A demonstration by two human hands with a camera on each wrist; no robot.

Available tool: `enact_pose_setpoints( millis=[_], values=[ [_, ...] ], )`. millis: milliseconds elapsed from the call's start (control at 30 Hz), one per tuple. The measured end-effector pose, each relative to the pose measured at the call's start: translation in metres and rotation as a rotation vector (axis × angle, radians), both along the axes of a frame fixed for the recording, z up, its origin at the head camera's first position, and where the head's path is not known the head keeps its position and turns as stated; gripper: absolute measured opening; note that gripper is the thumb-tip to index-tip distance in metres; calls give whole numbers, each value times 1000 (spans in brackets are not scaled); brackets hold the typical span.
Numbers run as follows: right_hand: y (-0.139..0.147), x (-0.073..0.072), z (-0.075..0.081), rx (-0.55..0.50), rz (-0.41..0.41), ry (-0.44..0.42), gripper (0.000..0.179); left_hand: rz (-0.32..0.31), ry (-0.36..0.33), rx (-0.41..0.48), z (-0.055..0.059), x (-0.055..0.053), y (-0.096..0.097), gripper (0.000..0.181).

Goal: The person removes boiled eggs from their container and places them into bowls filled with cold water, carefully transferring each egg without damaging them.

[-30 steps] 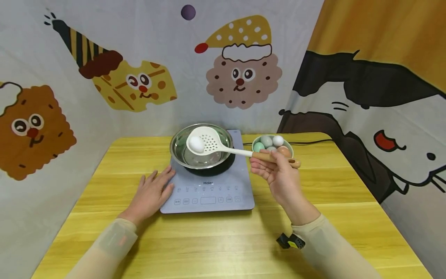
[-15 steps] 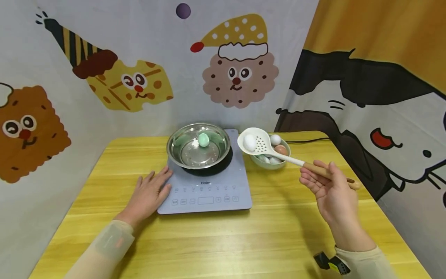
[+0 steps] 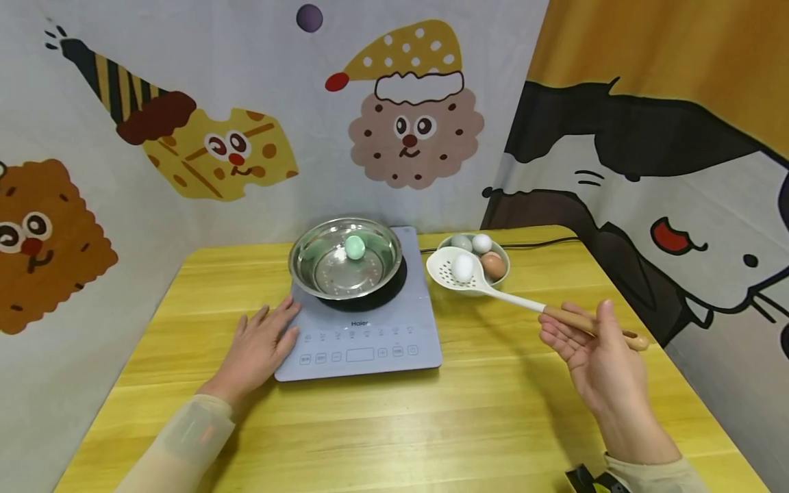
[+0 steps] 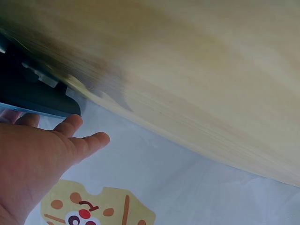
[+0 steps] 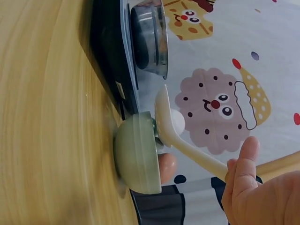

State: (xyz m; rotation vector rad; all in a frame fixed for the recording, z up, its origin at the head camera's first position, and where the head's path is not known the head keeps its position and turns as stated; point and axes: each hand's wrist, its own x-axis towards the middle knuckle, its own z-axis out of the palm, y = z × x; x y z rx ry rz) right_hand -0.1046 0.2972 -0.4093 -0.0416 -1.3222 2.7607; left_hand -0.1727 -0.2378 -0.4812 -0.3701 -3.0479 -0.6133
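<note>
My right hand [image 3: 604,373] grips the wooden handle of a white slotted spoon [image 3: 518,299]. A white egg [image 3: 462,268] lies in the spoon's perforated head, which overlaps the near left rim of a pale green bowl [image 5: 136,154]. Several eggs sit in that bowl, among them a brown egg [image 3: 492,266] and another white one. My left hand [image 3: 249,352] rests at the left edge of the induction cooktop [image 3: 394,308], fingers spread. On the cooktop stands a steel basin [image 3: 296,270] with a green egg [image 3: 355,247] in it.
The cooktop and bowl stand on a wooden table [image 3: 370,431]. A black cord [image 3: 542,244] runs along the table's back behind the bowl. A printed cloth [image 3: 246,55] with cartoon figures hangs close behind the table.
My right hand has carried the slotted spoon with the white egg rightward from over the basin to the bowl, then slightly lower. The green egg in the basin has come into view. My left hand stays at the cooktop.
</note>
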Motion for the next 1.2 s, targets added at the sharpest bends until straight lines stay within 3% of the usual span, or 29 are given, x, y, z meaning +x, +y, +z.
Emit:
enact_pose_setpoints(
  millis=[200, 467, 800, 967, 1200],
  values=[
    [0, -3, 0, -43, 59, -6, 51, 3, 2, -3, -1, 0, -1, 59],
    [6, -4, -11, -229, 143, -85, 51, -1, 8, 0, 1, 0, 2, 58],
    [12, -3, -23, -505, 144, -229, 54, 2, 0, -9, 2, -1, 1, 58],
    [17, -3, -27, -559, 165, -260, 61, 0, 6, -8, 1, -1, 1, 58],
    [26, -6, -25, -531, 170, -285, 61, -5, -3, -11, 0, -2, 2, 59]
  ],
)
